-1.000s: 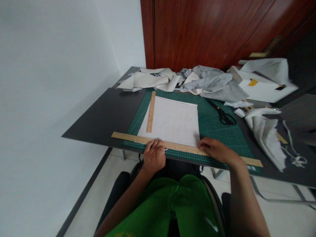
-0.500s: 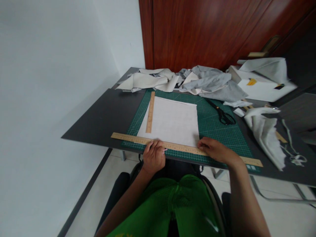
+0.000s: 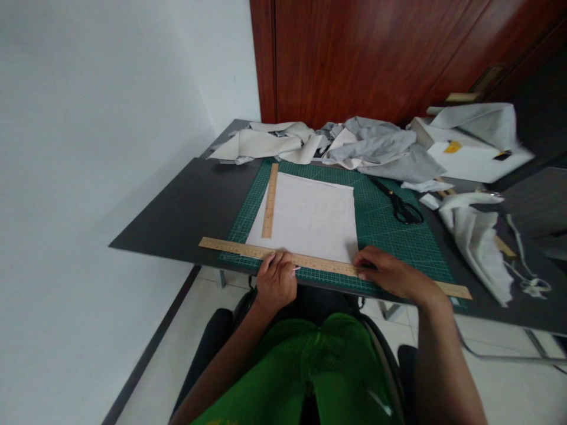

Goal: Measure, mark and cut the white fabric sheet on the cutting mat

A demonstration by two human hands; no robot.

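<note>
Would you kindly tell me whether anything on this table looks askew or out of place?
The short ruler looks askew: it slants across the left part of the white cloth rather than following its left edge. I see no spill.

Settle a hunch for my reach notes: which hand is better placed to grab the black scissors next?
Probably the right hand, at the long ruler: the scissors lie beyond it on the cutting mat, handles on the near side. The left hand is farther off.

Fabric-cutting workspace, workshop or home can't tell — gridded mat and long ruler under left hand and right hand, scissors beyond the right, fabric heap and wooden door farther out.
</note>
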